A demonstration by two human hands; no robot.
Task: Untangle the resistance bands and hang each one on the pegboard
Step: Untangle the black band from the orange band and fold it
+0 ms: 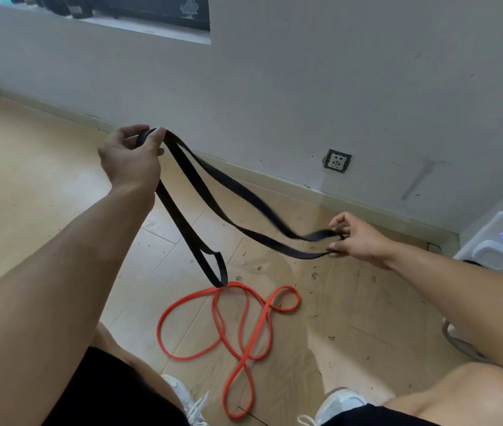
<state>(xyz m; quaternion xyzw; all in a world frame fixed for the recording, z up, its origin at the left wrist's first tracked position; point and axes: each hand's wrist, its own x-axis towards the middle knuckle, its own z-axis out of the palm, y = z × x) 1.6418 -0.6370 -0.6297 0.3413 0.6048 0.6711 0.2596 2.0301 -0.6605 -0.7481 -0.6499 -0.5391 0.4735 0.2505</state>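
Observation:
A black resistance band (231,198) is stretched in the air between both hands. My left hand (130,155) grips one end of it, raised at the upper left. My right hand (354,238) pinches the other end lower at the right. One loop of the black band hangs down from the left hand and its tip reaches the orange resistance band (244,330), which lies in tangled loops on the floor between my feet. Whether the two bands are still hooked together there is unclear. No pegboard is in view.
I crouch over a light wooden floor (29,195) partly covered with brown paper. A grey wall with a socket (338,160) runs close ahead. A white device with a blue light (502,241) stands at the right. My white shoes (336,404) flank the orange band.

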